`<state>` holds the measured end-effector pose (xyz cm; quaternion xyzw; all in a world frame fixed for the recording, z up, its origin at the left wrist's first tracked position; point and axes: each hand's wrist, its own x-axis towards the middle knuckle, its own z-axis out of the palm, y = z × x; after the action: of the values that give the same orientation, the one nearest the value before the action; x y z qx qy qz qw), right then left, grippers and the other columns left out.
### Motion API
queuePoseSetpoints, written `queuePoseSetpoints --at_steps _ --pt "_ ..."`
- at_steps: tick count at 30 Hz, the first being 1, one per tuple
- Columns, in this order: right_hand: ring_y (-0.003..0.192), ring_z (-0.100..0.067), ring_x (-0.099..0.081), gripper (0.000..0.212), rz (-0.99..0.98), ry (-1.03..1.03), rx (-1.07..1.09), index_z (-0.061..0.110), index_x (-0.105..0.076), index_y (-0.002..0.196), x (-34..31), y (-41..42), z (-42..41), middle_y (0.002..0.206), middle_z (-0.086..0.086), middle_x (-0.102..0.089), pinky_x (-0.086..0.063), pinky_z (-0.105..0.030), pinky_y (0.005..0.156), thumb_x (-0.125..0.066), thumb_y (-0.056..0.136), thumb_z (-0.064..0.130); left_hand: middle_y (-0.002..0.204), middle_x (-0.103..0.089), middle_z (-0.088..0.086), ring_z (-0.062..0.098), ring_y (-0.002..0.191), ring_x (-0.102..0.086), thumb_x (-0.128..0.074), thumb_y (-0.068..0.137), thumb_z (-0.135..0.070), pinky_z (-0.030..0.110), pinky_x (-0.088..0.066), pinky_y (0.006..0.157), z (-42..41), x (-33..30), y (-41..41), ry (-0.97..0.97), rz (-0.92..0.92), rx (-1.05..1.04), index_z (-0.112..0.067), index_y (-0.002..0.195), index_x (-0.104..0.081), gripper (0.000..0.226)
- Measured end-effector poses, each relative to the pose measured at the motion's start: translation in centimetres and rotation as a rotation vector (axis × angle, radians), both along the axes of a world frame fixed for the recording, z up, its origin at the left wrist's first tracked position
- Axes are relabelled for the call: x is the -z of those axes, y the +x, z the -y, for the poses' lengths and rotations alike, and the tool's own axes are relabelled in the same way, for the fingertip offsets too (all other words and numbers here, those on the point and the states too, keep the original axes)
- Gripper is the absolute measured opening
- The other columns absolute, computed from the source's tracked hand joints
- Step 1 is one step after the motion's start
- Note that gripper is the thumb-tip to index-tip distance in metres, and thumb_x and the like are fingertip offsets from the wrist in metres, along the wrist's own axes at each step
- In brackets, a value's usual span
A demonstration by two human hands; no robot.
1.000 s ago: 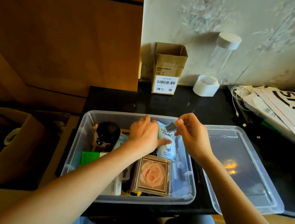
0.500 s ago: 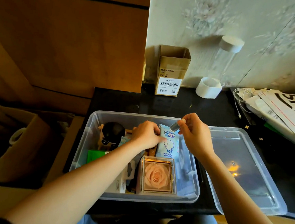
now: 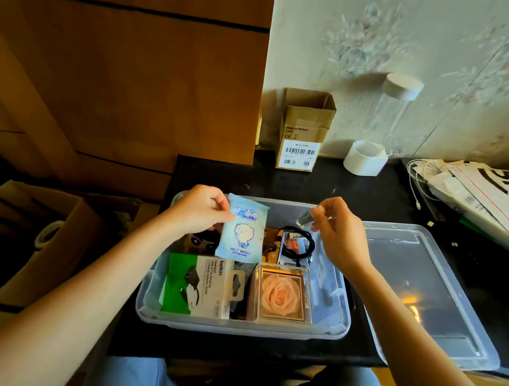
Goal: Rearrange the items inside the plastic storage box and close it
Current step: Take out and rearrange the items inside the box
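Clear plastic is what I am working over: the storage box (image 3: 333, 318) is sitting open at the lower centre of the frame on the black counter (image 3: 324, 186), and its lid (image 3: 440, 301) is lying flat just to the right of it, not yet on. I am judging the task as mid-way, with the sorting under way and the closing not yet begun.

My left hand (image 3: 197, 211) is pinching the top corner of a pale blue wet wipes pack (image 3: 242, 233) and holding it up over the far left part of the box. My right hand (image 3: 338, 228) is gripping a small clear vial (image 3: 306, 217) by its cap over the far right part.

Inside, a green and white Belkin adapter carton (image 3: 197, 285) is lying along the near left, a boxed pink rose (image 3: 281, 293) is standing beside it at the near centre, and a black coiled cable (image 3: 299, 243) is resting on small packets further back.

Both held things are waiting for a place, and I am guessing the free room at the back is tight.

Around the box, a cardboard carton with a barcode label (image 3: 304, 132) is standing against the wall at the centre top, a white-capped clear bottle (image 3: 394, 112) is leaning beside it, and mail packets (image 3: 489, 198) are piling up at the right edge, close to the lid's far corner.
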<state>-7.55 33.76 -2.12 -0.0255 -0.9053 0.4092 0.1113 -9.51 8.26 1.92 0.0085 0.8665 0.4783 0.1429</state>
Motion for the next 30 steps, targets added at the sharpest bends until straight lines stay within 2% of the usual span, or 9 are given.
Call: queuePoseSetpoints --at_steps 2,6,9,11,15,20,25,28,30 --pt "0.072 -0.006 -0.062 0.007 -0.004 -0.001 0.005 0.026 -0.048 0.093 0.3 0.1 0.3 0.079 0.010 -0.061 -0.048 -0.020 0.059 -0.048 0.094 0.033 0.083 -0.069 0.007 0.019 0.069 -0.067 -0.066 0.085 -0.006 0.024 -0.052 0.056 1.2 -0.2 0.5 -0.158 -0.020 0.023 -0.015 0.076 -0.053 0.018" --pt "0.071 -0.008 -0.062 0.009 -0.026 -0.060 0.047 0.023 -0.049 0.096 0.9 0.3 0.7 0.079 0.006 -0.063 -0.045 -0.015 0.058 -0.048 0.095 0.031 0.098 -0.057 -0.001 0.020 0.084 -0.059 -0.066 0.085 -0.019 0.028 -0.042 0.061 0.4 -1.1 1.0 -0.836 -0.262 0.053 -0.025 0.087 -0.054 0.013" --pt "0.071 -0.009 -0.063 0.008 -0.051 -0.157 0.110 0.022 -0.049 0.097 1.0 0.5 0.5 0.078 0.007 -0.063 -0.045 -0.014 0.057 -0.048 0.096 0.030 0.093 -0.053 -0.007 0.014 0.083 -0.055 -0.063 0.087 -0.022 0.025 -0.043 0.065 -3.0 -1.8 0.9 -0.654 -0.456 0.190 -0.026 0.082 -0.054 0.011" --pt "0.073 -0.007 -0.064 0.007 -0.061 -0.221 0.146 0.022 -0.049 0.095 1.0 0.4 0.2 0.079 0.009 -0.063 -0.046 -0.015 0.058 -0.049 0.095 0.029 0.097 -0.059 -0.009 0.010 0.090 -0.057 -0.055 0.092 -0.024 0.028 -0.047 0.078 -6.0 -1.7 0.5 -0.474 -0.390 0.489 -0.024 0.091 -0.065 0.010" --pt "0.071 -0.005 -0.065 0.006 -0.058 -0.224 0.175 0.021 -0.049 0.094 0.9 -0.1 -0.2 0.076 0.012 -0.061 -0.047 -0.015 0.058 -0.050 0.095 0.027 0.115 -0.064 0.005 0.023 0.102 -0.058 -0.044 0.098 -0.021 0.040 -0.047 0.089 -11.0 1.3 -0.9 -0.585 -0.177 0.872 -0.016 0.112 -0.067 0.027" --pt "0.068 -0.006 -0.060 0.007 -0.044 -0.028 0.137 0.023 -0.045 0.095 1.3 -0.2 -0.3 0.078 0.005 -0.060 -0.039 -0.008 0.050 -0.046 0.097 0.030 0.136 -0.048 0.004 0.024 0.118 -0.049 -0.046 0.096 -0.037 0.043 -0.042 0.092 -12.7 4.5 -2.6 -0.681 -0.245 0.917 -0.021 0.126 -0.048 0.034" --pt "0.058 -0.001 -0.049 0.010 -0.078 0.138 0.150 0.024 -0.045 0.089 1.7 -0.2 -0.1 0.076 0.007 -0.058 -0.036 0.001 0.059 -0.047 0.097 0.029 0.128 -0.053 0.007 0.026 0.120 -0.048 -0.045 0.093 -0.048 0.045 -0.037 0.091 -13.3 5.8 -3.1 -0.740 -0.298 0.841 -0.018 0.128 -0.046 0.046" --pt "0.059 0.000 -0.049 0.012 -0.080 0.191 0.126 0.020 -0.047 0.094 1.8 -0.1 -0.1 0.082 0.007 -0.060 -0.035 0.001 0.052 -0.046 0.097 0.032 0.140 -0.040 0.010 0.028 0.128 -0.038 -0.036 0.093 -0.057 0.045 -0.033 0.100 -13.3 6.9 -3.0 -0.950 -0.331 0.905 -0.021 0.136 -0.043 0.056" --pt "0.059 0.000 -0.048 0.014 -0.081 0.214 0.133 0.020 -0.048 0.095 1.9 -0.2 -0.1 0.082 0.007 -0.059 -0.035 -0.001 0.050 -0.045 0.097 0.033 0.145 -0.033 0.008 0.026 0.129 -0.034 -0.036 0.094 -0.055 0.044 -0.032 0.100 -13.0 7.3 -3.0 -0.915 -0.301 0.922 -0.024 0.134 -0.043 0.052"
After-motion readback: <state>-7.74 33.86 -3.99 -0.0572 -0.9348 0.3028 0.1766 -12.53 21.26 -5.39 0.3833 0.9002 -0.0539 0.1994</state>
